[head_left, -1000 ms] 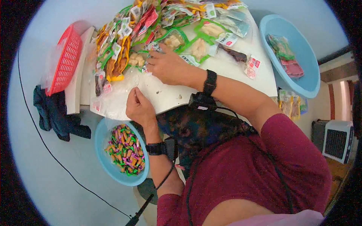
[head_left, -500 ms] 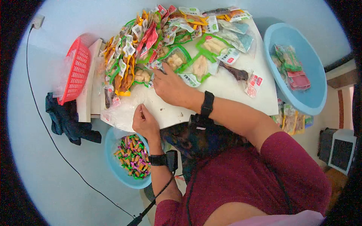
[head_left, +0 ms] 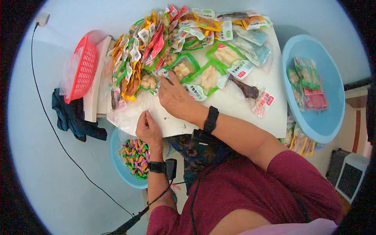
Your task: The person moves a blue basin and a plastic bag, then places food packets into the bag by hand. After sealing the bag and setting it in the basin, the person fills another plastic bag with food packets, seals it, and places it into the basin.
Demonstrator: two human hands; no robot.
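My right hand [head_left: 175, 97] reaches over the white table [head_left: 243, 105], its fingers on the edge of a green-bordered packet [head_left: 183, 70] of pale food. My left hand [head_left: 149, 127] is at the table's front edge, thumb and fingers pinched on clear plastic film [head_left: 131, 115]. Packets in green, orange and red [head_left: 147, 39] stand in a dense row at the back left. Beside my right hand lies another green-edged packet [head_left: 208, 78]. Farther right is a clear packet of dark meat [head_left: 246, 89] with a red and white label.
A blue tub [head_left: 333, 113] with several packets is at the right, above more packets [head_left: 301, 141]. Below the table's left edge stands a blue basin [head_left: 117, 156] of small wrapped pieces. A red basket [head_left: 85, 72] and dark cloth [head_left: 72, 117] are at the left; a black cable [head_left: 64, 150] hangs there.
The camera view has shifted slightly, moving the table and tubs within the frame. Both hands stay in nearly the same places relative to the packets.
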